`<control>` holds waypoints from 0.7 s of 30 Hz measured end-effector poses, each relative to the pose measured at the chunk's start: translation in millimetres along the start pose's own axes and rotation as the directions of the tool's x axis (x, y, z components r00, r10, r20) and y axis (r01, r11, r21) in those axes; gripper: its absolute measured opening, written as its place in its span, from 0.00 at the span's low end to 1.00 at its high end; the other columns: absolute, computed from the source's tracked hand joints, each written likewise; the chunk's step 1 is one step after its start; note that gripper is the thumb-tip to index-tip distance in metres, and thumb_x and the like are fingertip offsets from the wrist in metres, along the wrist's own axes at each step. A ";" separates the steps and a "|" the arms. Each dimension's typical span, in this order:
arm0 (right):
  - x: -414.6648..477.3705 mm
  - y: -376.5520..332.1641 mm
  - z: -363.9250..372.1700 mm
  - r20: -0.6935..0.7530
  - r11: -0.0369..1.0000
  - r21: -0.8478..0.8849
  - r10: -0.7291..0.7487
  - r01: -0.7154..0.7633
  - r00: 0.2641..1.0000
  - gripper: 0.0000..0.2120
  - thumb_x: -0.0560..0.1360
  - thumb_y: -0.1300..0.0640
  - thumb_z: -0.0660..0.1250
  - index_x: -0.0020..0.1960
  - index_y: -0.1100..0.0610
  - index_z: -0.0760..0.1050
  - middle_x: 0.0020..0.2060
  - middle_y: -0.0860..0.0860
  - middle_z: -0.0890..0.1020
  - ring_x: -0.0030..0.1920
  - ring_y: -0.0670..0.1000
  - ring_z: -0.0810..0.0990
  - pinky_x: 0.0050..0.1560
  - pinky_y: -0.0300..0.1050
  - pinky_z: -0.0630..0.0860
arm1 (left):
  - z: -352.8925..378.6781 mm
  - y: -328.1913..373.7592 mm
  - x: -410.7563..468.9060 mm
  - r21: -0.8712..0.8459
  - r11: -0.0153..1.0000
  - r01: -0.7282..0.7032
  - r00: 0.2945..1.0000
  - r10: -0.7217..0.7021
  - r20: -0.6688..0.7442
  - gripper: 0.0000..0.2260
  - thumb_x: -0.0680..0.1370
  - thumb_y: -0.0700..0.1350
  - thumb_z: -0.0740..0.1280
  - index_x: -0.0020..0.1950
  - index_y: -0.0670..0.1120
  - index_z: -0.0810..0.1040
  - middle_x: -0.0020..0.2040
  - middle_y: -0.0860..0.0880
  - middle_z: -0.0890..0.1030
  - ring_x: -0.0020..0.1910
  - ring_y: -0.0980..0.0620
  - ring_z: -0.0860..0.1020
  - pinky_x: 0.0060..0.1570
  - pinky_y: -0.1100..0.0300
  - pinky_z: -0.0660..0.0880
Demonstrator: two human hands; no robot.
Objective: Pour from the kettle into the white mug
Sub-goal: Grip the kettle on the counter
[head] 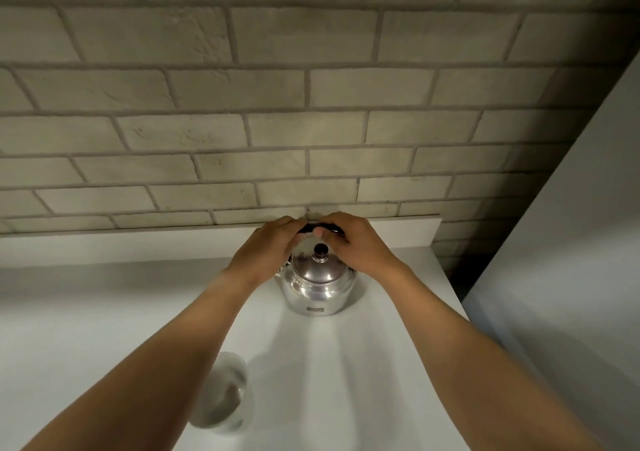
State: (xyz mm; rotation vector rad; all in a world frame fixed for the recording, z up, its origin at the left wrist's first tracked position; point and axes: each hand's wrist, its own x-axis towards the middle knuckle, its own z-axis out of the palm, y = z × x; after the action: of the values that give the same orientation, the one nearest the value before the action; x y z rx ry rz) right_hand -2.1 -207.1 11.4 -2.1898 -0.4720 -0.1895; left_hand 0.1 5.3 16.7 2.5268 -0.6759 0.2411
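A shiny metal kettle (317,289) with a dark lid knob stands upright on the white counter (104,312), near the back wall. Both my hands are wrapped around its black top handle: my left hand (268,248) from the left, my right hand (358,242) from the right. The white mug (227,395) stands on the counter nearer to me, left of the kettle and partly hidden under my left forearm. I cannot see the kettle's spout.
A grey brick wall (277,121) rises right behind the counter's low white upstand (398,234). A pale vertical panel (571,242) closes off the right side, with a dark gap between it and the counter's right edge.
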 end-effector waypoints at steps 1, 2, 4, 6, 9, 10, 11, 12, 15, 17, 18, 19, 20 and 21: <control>-6.0 -6.2 -2.9 -0.004 1.000 -0.015 -0.010 0.010 1.000 0.12 0.81 0.47 0.66 0.62 0.46 0.83 0.51 0.43 0.86 0.53 0.44 0.83 0.57 0.40 0.77 | -3.7 5.2 -4.2 -0.004 1.000 0.005 1.000 -0.005 -0.008 0.13 0.86 0.47 0.62 0.69 0.49 0.78 0.57 0.48 0.82 0.54 0.46 0.80 0.49 0.58 0.71; -12.9 -13.0 -6.2 -0.014 0.999 -0.037 -0.017 0.017 1.000 0.12 0.81 0.45 0.65 0.62 0.44 0.83 0.49 0.44 0.85 0.51 0.44 0.83 0.55 0.40 0.77 | -7.7 12.1 -9.3 -0.008 1.000 0.010 1.000 -0.010 -0.011 0.13 0.86 0.48 0.62 0.70 0.50 0.78 0.58 0.48 0.82 0.55 0.46 0.80 0.49 0.59 0.69; -26.8 -26.3 -12.0 -0.059 0.997 -0.079 -0.029 0.024 0.998 0.12 0.80 0.42 0.65 0.60 0.40 0.82 0.44 0.43 0.84 0.47 0.43 0.82 0.50 0.40 0.76 | -15.5 28.3 -21.5 0.013 1.000 -0.004 1.000 0.005 -0.019 0.13 0.86 0.48 0.62 0.70 0.50 0.78 0.59 0.48 0.82 0.56 0.46 0.80 0.49 0.59 0.69; -42.4 -40.4 -16.6 -0.105 0.995 -0.096 -0.052 0.042 0.993 0.11 0.79 0.43 0.67 0.59 0.40 0.84 0.44 0.43 0.85 0.46 0.43 0.82 0.49 0.40 0.76 | -22.3 45.8 -38.4 0.044 0.998 -0.036 0.998 0.038 -0.051 0.12 0.86 0.47 0.62 0.68 0.49 0.78 0.59 0.47 0.83 0.55 0.44 0.81 0.49 0.55 0.74; -65.4 -59.3 -22.3 -0.139 0.988 -0.134 -0.101 0.082 0.985 0.08 0.78 0.43 0.69 0.54 0.42 0.84 0.44 0.40 0.86 0.48 0.42 0.83 0.50 0.38 0.76 | -31.2 70.6 -66.3 0.018 0.999 -0.052 0.993 0.053 -0.107 0.12 0.86 0.47 0.62 0.67 0.48 0.80 0.56 0.46 0.84 0.52 0.42 0.83 0.51 0.47 0.78; -70.6 -64.9 -24.6 -0.140 0.987 -0.143 -0.097 0.076 0.985 0.08 0.78 0.42 0.69 0.53 0.41 0.84 0.44 0.39 0.86 0.48 0.42 0.83 0.50 0.38 0.76 | -33.0 77.1 -73.5 -0.008 0.999 -0.042 0.992 0.041 -0.118 0.12 0.86 0.47 0.63 0.66 0.48 0.80 0.56 0.46 0.84 0.52 0.42 0.83 0.51 0.47 0.78; -77.7 -70.3 -25.8 -0.132 0.986 -0.153 -0.086 0.065 0.988 0.08 0.78 0.40 0.69 0.52 0.41 0.84 0.44 0.38 0.86 0.48 0.41 0.83 0.50 0.38 0.77 | -32.9 83.5 -81.7 -0.038 0.999 -0.031 0.990 0.025 -0.137 0.12 0.85 0.47 0.63 0.67 0.48 0.80 0.56 0.46 0.84 0.53 0.42 0.83 0.52 0.47 0.78; -85.1 -74.8 -25.7 -0.120 0.985 -0.164 -0.075 0.055 0.990 0.09 0.78 0.39 0.68 0.52 0.41 0.84 0.43 0.39 0.86 0.48 0.41 0.83 0.51 0.40 0.78 | -31.9 89.4 -91.5 -0.060 0.998 -0.018 0.986 0.007 -0.169 0.12 0.85 0.47 0.65 0.67 0.48 0.80 0.57 0.47 0.84 0.54 0.43 0.83 0.52 0.47 0.79; -109.3 -86.8 -23.2 -0.111 0.982 -0.183 -0.061 0.040 0.992 0.12 0.78 0.38 0.68 0.52 0.44 0.85 0.43 0.41 0.86 0.46 0.43 0.83 0.51 0.45 0.79 | -20.9 101.3 -130.7 -0.033 0.999 0.010 0.933 -0.021 -0.359 0.15 0.82 0.48 0.71 0.67 0.46 0.80 0.59 0.47 0.83 0.55 0.44 0.82 0.51 0.49 0.80; -123.5 -93.2 -22.7 -0.111 0.981 -0.189 -0.056 0.034 0.992 0.14 0.78 0.40 0.69 0.53 0.47 0.86 0.43 0.43 0.86 0.46 0.45 0.83 0.52 0.48 0.79 | -8.1 105.1 -160.6 0.053 0.998 -0.020 0.873 0.044 -0.486 0.13 0.81 0.48 0.73 0.63 0.44 0.82 0.56 0.47 0.82 0.54 0.45 0.79 0.50 0.52 0.78; -129.8 -96.0 -23.3 -0.110 0.980 -0.196 -0.052 0.030 0.993 0.14 0.79 0.41 0.69 0.53 0.48 0.86 0.44 0.44 0.86 0.46 0.45 0.83 0.52 0.49 0.79 | -0.4 106.5 -174.7 0.098 0.994 -0.053 0.860 0.096 -0.502 0.12 0.81 0.49 0.73 0.61 0.44 0.82 0.55 0.46 0.82 0.53 0.45 0.78 0.51 0.51 0.77; -136.3 -99.3 -23.3 -0.109 0.978 -0.205 -0.048 0.025 0.993 0.13 0.79 0.41 0.69 0.54 0.49 0.86 0.44 0.45 0.87 0.47 0.46 0.84 0.53 0.50 0.79 | 8.2 108.5 -188.6 0.135 0.986 -0.093 0.859 0.148 -0.490 0.12 0.81 0.49 0.73 0.61 0.44 0.83 0.55 0.46 0.83 0.52 0.44 0.78 0.50 0.50 0.77; -141.8 -102.2 -24.2 -0.111 0.978 -0.209 -0.045 0.021 0.993 0.13 0.79 0.42 0.70 0.54 0.50 0.86 0.45 0.45 0.87 0.48 0.46 0.84 0.53 0.50 0.79 | 17.1 111.0 -200.1 0.163 0.978 -0.130 0.867 0.192 -0.460 0.12 0.81 0.50 0.72 0.61 0.45 0.83 0.57 0.46 0.83 0.52 0.43 0.79 0.50 0.48 0.77; -147.3 -105.8 -24.0 -0.112 0.977 -0.211 -0.044 0.019 0.993 0.13 0.79 0.43 0.70 0.54 0.51 0.86 0.46 0.46 0.87 0.48 0.47 0.84 0.54 0.49 0.79 | 25.2 114.2 -211.6 0.179 0.972 -0.151 0.882 0.214 -0.420 0.13 0.81 0.51 0.72 0.63 0.46 0.82 0.59 0.47 0.83 0.53 0.43 0.80 0.50 0.46 0.77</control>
State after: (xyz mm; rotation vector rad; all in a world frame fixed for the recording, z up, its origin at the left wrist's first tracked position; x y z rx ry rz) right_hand -178.6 -206.6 59.7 -2.3614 -0.4382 -0.3976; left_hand -239.0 -4.6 -17.6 2.4085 -0.7311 0.9242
